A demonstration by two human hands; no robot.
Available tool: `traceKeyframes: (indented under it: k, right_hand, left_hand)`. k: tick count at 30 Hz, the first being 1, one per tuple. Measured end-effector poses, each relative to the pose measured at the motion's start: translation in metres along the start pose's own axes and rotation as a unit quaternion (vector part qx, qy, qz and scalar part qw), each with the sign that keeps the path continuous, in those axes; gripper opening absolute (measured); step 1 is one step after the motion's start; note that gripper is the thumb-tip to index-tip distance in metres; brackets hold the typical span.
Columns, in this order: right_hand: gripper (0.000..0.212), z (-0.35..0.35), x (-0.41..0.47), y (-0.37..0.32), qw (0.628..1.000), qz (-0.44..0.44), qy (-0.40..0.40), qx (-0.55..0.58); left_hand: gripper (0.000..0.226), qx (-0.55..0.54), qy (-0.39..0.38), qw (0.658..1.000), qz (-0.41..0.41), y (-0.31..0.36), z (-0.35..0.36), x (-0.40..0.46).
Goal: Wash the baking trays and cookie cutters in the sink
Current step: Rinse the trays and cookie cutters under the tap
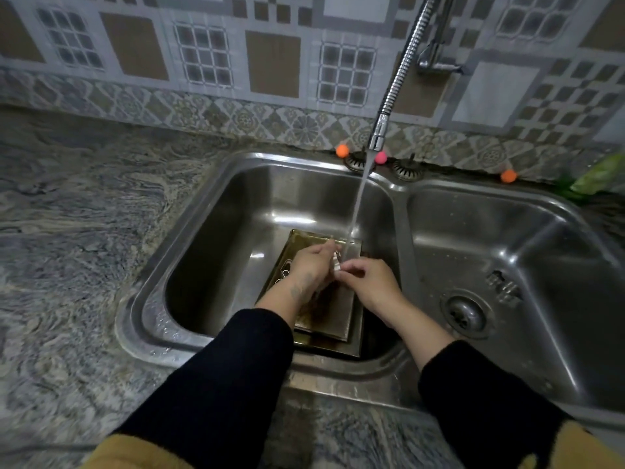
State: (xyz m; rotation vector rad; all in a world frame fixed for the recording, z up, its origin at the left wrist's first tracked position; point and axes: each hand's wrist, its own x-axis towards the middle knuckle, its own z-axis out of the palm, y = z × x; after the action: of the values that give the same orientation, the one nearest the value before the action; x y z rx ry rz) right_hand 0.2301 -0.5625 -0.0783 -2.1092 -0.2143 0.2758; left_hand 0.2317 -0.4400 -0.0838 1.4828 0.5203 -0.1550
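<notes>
Water stream (355, 211) from the tap (399, 76) falls just beside my hands; two stacked trays (324, 319) lie in the left basin (216, 231); my left hand (313, 265) and right hand (368, 282) each pinch one small metal cutter (337, 264) above them; more cutters (285, 272) rest on the top tray; right basin (507, 248) stands alongside.

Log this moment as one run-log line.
step: rinsing | left hand + right hand: hold cookie cutter by water stream | baking trays: stacked in left sink basin
</notes>
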Motion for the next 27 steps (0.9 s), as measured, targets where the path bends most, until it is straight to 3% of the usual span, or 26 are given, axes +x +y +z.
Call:
traceKeyframes:
  k: [5, 10, 11, 13, 17, 23, 25, 27]
  right_hand:
    - [0.019, 0.003, 0.003, -0.005, 0.996, 0.042, -0.006, 0.078]
    - [0.019, -0.005, 0.006, -0.010, 0.985, 0.080, -0.030, 0.150]
    - [0.028, -0.008, 0.006, -0.011, 0.983, 0.084, -0.050, 0.158]
    - [0.045, -0.014, 0.008, -0.010, 0.988, 0.078, -0.077, 0.109]
    - [0.057, -0.018, 0.016, -0.012, 0.997, 0.024, -0.059, -0.049]
    - [0.045, -0.027, 0.017, -0.013, 0.980, -0.074, -0.040, -0.183]
    - [0.047, -0.038, 0.018, -0.008, 0.968, -0.086, -0.016, -0.234]
    - [0.048, -0.056, 0.019, -0.002, 0.964, -0.087, 0.012, -0.252]
  left_hand:
    - [0.024, -0.056, -0.038, 0.997, -0.027, -0.003, -0.001, -0.005]
    - [0.030, -0.048, -0.013, 0.999, 0.012, -0.005, -0.001, -0.005]
    - [0.033, -0.041, -0.017, 0.999, 0.007, -0.006, -0.001, -0.004]
    - [0.039, -0.049, -0.029, 0.998, -0.016, -0.007, -0.001, -0.002]
    - [0.039, -0.085, -0.043, 0.995, -0.016, -0.007, -0.001, -0.005]
    - [0.040, -0.092, -0.045, 0.995, 0.011, -0.002, 0.004, -0.009]
    - [0.034, -0.014, -0.015, 0.999, 0.050, -0.001, 0.012, -0.009]
    - [0.030, 0.133, 0.028, 0.984, 0.114, -0.001, 0.028, -0.009]
